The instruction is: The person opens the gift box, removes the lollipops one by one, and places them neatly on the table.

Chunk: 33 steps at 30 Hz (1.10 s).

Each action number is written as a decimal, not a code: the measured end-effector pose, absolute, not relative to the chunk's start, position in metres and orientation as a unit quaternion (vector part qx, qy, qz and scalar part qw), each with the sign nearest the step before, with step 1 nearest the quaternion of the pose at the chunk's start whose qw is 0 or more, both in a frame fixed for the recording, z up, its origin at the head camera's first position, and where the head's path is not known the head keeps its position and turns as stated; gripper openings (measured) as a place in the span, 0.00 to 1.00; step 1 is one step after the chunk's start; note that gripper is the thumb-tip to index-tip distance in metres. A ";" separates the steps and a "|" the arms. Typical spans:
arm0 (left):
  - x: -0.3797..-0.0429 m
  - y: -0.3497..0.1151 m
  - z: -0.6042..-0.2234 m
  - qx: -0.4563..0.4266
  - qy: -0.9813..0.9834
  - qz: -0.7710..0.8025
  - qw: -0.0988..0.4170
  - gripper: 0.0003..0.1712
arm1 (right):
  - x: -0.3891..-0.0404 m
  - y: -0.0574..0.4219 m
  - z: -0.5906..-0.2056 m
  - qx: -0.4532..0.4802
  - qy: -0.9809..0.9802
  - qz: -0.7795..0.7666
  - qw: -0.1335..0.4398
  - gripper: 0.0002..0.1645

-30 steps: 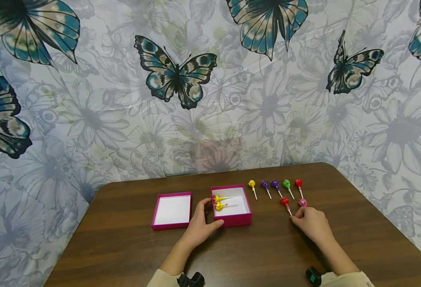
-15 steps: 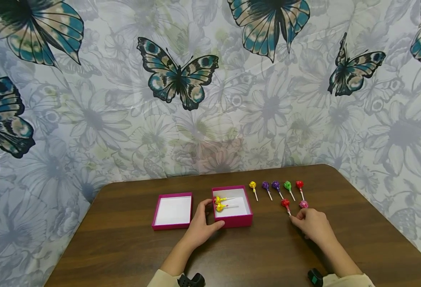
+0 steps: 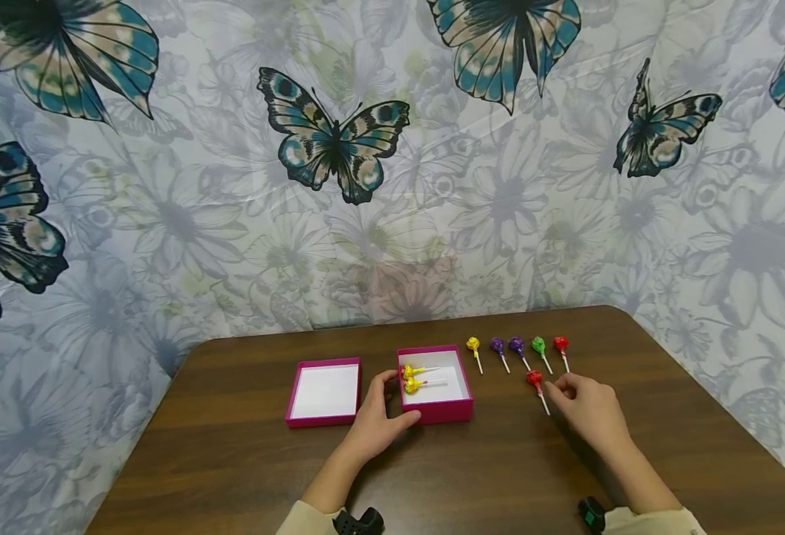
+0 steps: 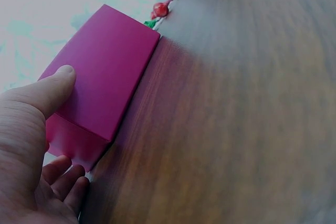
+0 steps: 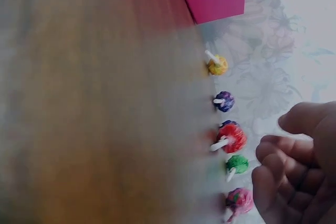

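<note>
My left hand (image 3: 374, 427) grips the left end of a magenta box (image 3: 437, 411), thumb on its front wall. Inside the box lie two yellow lollipops (image 3: 411, 385). Just right of a red lollipop (image 3: 534, 378), whose stick points toward me, my right hand (image 3: 591, 410) hovers with loosely bent fingers and nothing in them. A pink lollipop (image 5: 240, 201) shows below those fingers in the right wrist view; in the head view the hand hides it. Behind them runs a row with a yellow (image 3: 473, 344), two purple (image 3: 516, 344), a green (image 3: 538, 345) and another red lollipop (image 3: 561, 342).
A shallow magenta lid (image 3: 325, 392) with a white inside lies left of the box. Everything rests on a brown wooden table (image 3: 473, 475). A butterfly-print cloth (image 3: 379, 245) hangs behind the table's far edge.
My right hand has let go of the red lollipop's stick and risen slightly to the right, now covering the pink lollipop in the head view. The left hand stays on the box.
</note>
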<state>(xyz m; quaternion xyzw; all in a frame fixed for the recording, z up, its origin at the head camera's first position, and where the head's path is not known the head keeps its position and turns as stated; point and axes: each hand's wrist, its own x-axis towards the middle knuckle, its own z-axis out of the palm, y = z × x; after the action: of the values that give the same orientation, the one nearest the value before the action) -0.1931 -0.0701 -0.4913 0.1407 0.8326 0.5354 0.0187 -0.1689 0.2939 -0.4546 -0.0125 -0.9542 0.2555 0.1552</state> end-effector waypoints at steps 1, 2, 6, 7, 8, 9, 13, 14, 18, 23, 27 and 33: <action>-0.193 -0.070 -0.491 0.140 0.833 0.536 0.018 0.48 | -0.169 0.293 -0.453 -0.008 -0.950 0.259 0.174 0.13; -0.193 -0.070 -0.491 0.139 0.832 0.536 0.018 0.48 | -0.170 0.292 -0.451 -0.005 -0.946 0.265 0.189 0.13; -0.193 -0.070 -0.490 0.142 0.833 0.534 0.021 0.48 | -0.170 0.287 -0.443 0.009 -0.930 0.295 0.218 0.14; -0.193 -0.070 -0.491 0.143 0.834 0.533 0.020 0.48 | -0.171 0.285 -0.441 0.016 -0.928 0.301 0.219 0.14; -0.193 -0.070 -0.491 0.143 0.834 0.533 0.020 0.48 | -0.172 0.283 -0.439 0.022 -0.926 0.306 0.219 0.13; -0.193 -0.070 -0.491 0.143 0.834 0.532 0.019 0.48 | -0.173 0.280 -0.437 0.031 -0.924 0.311 0.219 0.12; -0.193 -0.070 -0.492 0.142 0.836 0.529 0.011 0.48 | -0.181 0.267 -0.428 0.066 -0.917 0.331 0.215 0.09; -0.193 -0.070 -0.492 0.142 0.837 0.529 0.010 0.48 | -0.183 0.263 -0.426 0.074 -0.913 0.337 0.215 0.08; -0.193 -0.070 -0.492 0.143 0.836 0.530 0.015 0.48 | -0.191 0.247 -0.418 0.106 -0.903 0.356 0.218 0.06; -0.192 -0.069 -0.490 0.140 0.834 0.533 0.017 0.48 | -0.203 0.225 -0.413 0.151 -0.891 0.376 0.205 0.07; -0.193 -0.069 -0.491 0.146 0.834 0.533 0.014 0.47 | -0.210 0.206 -0.410 0.184 -0.879 0.397 0.188 0.09; -0.194 -0.069 -0.492 0.149 0.834 0.532 0.012 0.47 | -0.218 0.183 -0.408 0.211 -0.875 0.410 0.147 0.10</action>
<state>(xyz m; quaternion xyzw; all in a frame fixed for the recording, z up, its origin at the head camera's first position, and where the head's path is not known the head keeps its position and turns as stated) -0.1938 -0.0689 -0.4924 0.1494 0.8336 0.5316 0.0116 -0.2182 0.1829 -0.4080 0.2112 -0.8751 0.4097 0.1472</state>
